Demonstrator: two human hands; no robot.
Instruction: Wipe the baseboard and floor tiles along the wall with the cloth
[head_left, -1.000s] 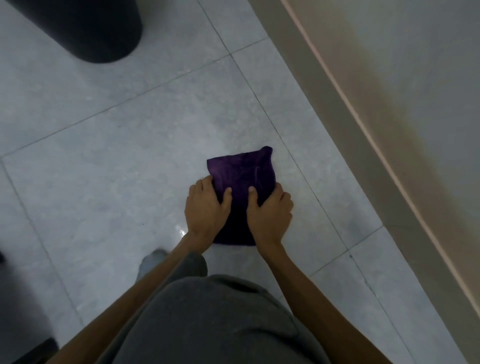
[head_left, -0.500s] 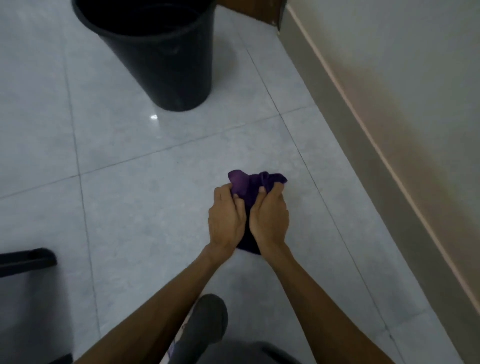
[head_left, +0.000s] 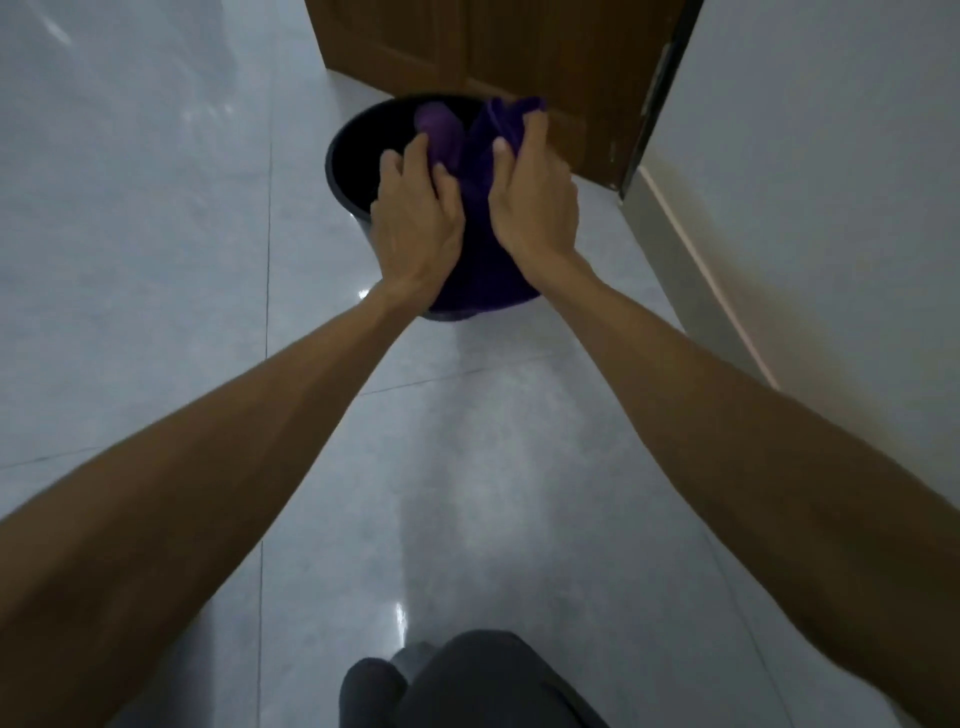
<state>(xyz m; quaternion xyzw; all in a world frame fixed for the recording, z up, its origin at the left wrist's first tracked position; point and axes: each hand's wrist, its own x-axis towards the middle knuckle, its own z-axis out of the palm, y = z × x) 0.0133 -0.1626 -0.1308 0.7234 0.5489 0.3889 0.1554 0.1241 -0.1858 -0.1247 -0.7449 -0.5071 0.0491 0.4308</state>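
Observation:
The purple cloth (head_left: 480, 171) is bunched up and held in the air in front of and over the black bucket (head_left: 345, 156). My left hand (head_left: 415, 218) grips its left side and my right hand (head_left: 535, 202) grips its right side, both arms stretched forward. The cloth hangs down between my hands and hides the bucket's near right side. The baseboard (head_left: 691, 260) runs along the wall on the right. Grey floor tiles (head_left: 441, 441) lie below my arms.
A brown wooden door (head_left: 467, 47) stands behind the bucket, its dark edge meeting the white wall (head_left: 831, 182) on the right. My knees in grey trousers (head_left: 467, 680) show at the bottom. Open tiled floor stretches to the left.
Both hands have gathered the cloth off the floor and lifted it forward to the bucket. My view has risen from the floor toward the door.

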